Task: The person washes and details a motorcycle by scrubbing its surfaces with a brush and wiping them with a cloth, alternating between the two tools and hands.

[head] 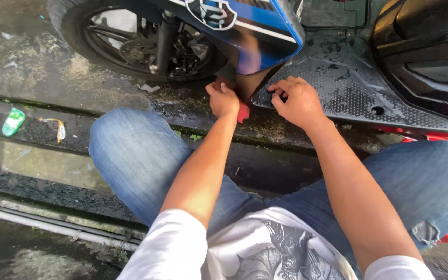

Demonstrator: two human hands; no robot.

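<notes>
Left hand (pixel 224 100) clutched a red cloth (pixel 242 111); right hand (pixel 297 101), fingers curled, gripped the black footboard (pixel 348 91) edge beside it. Mid-wipe; next, firmer rubbing.

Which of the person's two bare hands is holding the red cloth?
The left hand grips the red cloth below the blue scooter panel; the right hand rests on the black textured footboard.

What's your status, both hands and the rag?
Left hand closed on red rag under the blue panel. Right hand pressed on scooter footboard edge. Nothing in the way.
</notes>
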